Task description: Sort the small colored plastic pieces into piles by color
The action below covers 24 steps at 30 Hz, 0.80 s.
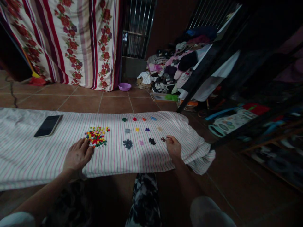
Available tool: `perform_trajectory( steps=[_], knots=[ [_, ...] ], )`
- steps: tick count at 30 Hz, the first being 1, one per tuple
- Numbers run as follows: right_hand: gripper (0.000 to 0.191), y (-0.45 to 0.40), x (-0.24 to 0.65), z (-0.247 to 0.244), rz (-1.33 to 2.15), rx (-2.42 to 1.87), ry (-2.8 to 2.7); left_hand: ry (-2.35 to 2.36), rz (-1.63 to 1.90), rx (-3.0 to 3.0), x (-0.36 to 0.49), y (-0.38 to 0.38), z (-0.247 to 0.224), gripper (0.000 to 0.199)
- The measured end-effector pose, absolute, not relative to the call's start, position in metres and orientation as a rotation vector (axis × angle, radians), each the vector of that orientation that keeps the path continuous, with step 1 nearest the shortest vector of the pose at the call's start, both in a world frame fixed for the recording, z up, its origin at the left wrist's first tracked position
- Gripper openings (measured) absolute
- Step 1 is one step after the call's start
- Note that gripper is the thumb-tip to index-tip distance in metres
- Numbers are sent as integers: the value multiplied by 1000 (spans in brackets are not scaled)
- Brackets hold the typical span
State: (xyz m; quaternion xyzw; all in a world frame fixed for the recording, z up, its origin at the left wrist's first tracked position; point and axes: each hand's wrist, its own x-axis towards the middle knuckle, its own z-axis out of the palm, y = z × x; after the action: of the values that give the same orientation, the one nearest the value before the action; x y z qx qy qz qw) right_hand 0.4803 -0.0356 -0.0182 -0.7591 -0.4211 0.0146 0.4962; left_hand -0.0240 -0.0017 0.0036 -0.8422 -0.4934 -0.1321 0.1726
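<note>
My left hand [77,154] lies palm down, fingers stretched out, at the near-left edge of a mixed pile of small colourful pieces [96,136]. My right hand [173,146] is closed in a pinch just right of a small brown pile [163,139]; whether a piece sits between the fingertips is hidden. Small piles sorted by colour stand in rows between my hands, among them dark grey [127,144], black [152,141], pink [141,142], yellow [137,129], green [124,119], red [134,119] and light blue [153,118]. The pieces are too small to name exactly.
A striped cloth [113,164] covers the low surface. On its left lies a smartphone [48,126]. Beyond are a floral curtain [82,44], a purple basin [124,86] and a heap of clothes [175,63]. A dark metal frame [201,75] rises on the right.
</note>
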Motion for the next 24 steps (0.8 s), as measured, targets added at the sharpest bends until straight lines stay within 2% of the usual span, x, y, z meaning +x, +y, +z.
perform_trajectory(
  steps=[6, 16, 24],
  knots=[
    [39, -32, 481, -25, -2, -1910, -1027, -1384, -346, -2376, -25, -1, 2, 27],
    [32, -37, 454, -6, -23, -2158, -952, -1364, -275, -2387, -29, -1, -1, 28],
    [30, -37, 452, -7, -64, -2098, -1011, -1432, -296, -2383, -28, 0, -2, 32]
  ],
)
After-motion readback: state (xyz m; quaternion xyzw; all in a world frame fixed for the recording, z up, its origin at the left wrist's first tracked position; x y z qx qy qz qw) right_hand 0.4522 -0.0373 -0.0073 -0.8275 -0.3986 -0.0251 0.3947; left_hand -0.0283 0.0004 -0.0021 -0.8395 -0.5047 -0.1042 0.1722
